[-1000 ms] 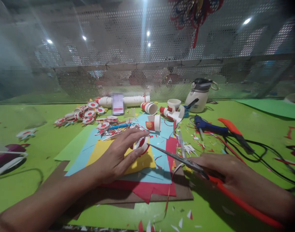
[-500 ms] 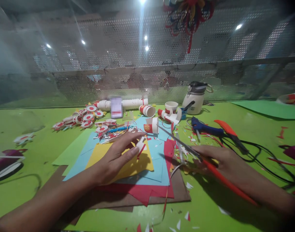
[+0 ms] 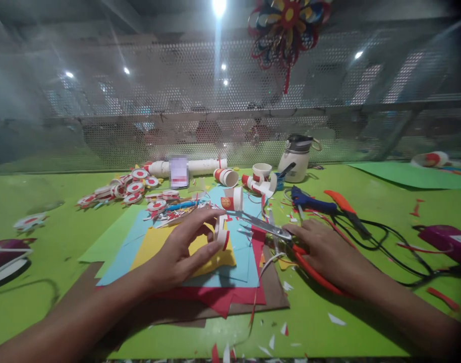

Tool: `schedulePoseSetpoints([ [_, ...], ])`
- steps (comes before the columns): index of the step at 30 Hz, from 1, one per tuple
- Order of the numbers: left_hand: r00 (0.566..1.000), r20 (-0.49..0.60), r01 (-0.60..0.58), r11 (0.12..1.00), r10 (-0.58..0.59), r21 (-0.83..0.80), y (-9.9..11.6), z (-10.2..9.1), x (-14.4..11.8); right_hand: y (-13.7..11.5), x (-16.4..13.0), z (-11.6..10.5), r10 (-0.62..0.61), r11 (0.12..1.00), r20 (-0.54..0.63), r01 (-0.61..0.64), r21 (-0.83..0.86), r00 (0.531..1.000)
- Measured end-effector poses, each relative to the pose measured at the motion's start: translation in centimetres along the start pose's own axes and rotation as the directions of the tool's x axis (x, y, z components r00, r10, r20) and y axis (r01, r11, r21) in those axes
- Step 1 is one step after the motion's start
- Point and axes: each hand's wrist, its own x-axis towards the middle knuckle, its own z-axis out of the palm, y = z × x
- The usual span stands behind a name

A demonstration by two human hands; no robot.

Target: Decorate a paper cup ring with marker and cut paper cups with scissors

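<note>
My left hand (image 3: pixel 181 249) holds a cut red-and-white paper cup piece (image 3: pixel 221 233) between thumb and fingers, above a stack of coloured paper sheets (image 3: pixel 177 252). My right hand (image 3: pixel 325 249) grips red-handled scissors (image 3: pixel 276 233), whose blades point left and reach the cup piece. A whole red-and-white paper cup (image 3: pixel 232 197) lies on its side just behind the blades.
A pile of red-and-white cup discs (image 3: pixel 128 186) lies at the back left beside a white tube (image 3: pixel 188 166). More cups (image 3: pixel 261 171), a white flask (image 3: pixel 295 159), a blue glue gun (image 3: pixel 309 201) with black cable and an orange tool (image 3: pixel 342 204) stand to the right. Paper scraps litter the green table (image 3: pixel 366 312).
The right hand swung the scissors up off the table and left until the blades met the cup piece. The left hand raised that piece slightly. The camera tilted up.
</note>
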Motion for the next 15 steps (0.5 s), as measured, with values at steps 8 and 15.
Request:
schedulePoseSetpoints([
  [8, 0.992, -0.069, -0.100, 0.990, 0.108, 0.103, 0.05, 0.89, 0.38, -0.25, 0.29, 0.13, -0.067, 0.998, 0.009, 0.067, -0.001, 0.998],
  [15, 0.994, -0.027, -0.095, 0.948, 0.108, 0.304, 0.62, 0.58, 0.57, 0.08, 0.02, 0.30, -0.070, 0.998, 0.016, 0.070, -0.006, 0.997],
])
